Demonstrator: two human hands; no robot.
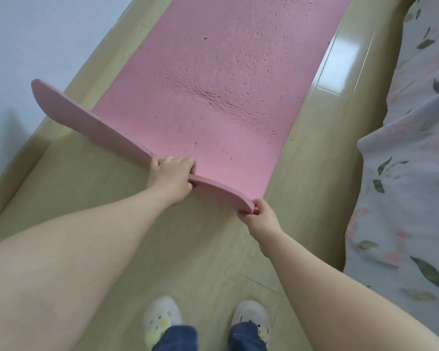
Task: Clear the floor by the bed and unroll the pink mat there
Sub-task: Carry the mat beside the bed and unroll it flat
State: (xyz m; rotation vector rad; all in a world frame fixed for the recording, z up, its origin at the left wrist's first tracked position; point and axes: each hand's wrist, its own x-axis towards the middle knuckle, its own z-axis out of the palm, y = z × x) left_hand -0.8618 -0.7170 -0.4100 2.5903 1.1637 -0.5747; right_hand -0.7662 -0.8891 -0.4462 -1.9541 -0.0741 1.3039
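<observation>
Pink mat [213, 84] is gripped at its near short edge by both hands. Fingers [184, 162] of the left hand [171, 177] are curled over the top face of that edge, about midway along it, and the thumb appears to sit beneath, so the foam is clamped between them. Fingers [257, 211] of the right hand [260, 221] pinch the near right corner, closed tight on the thickness of the foam. Between the two grips the edge bows in a shallow curve, held up off the floor [150, 236]. Past the left hand the edge runs on to the left as a raised, curling flap, and its rounded corner hangs above the boards close to the wall [23, 46]. Beyond the lifted end the mat lies flat on the floor. Its long axis runs straight away from the person toward the top of the view, parallel to the bed [411, 173] on the right, which is covered in leaf-printed cloth. A strip of glossy bare floor shows between mat and bed. The far end is cut off by the frame. The upper face is dimpled and creased across the middle. Both bare forearms reach forward, and below them stand two pale shoes [162, 317] with blue trouser cuffs [175, 338], toes toward the mat
</observation>
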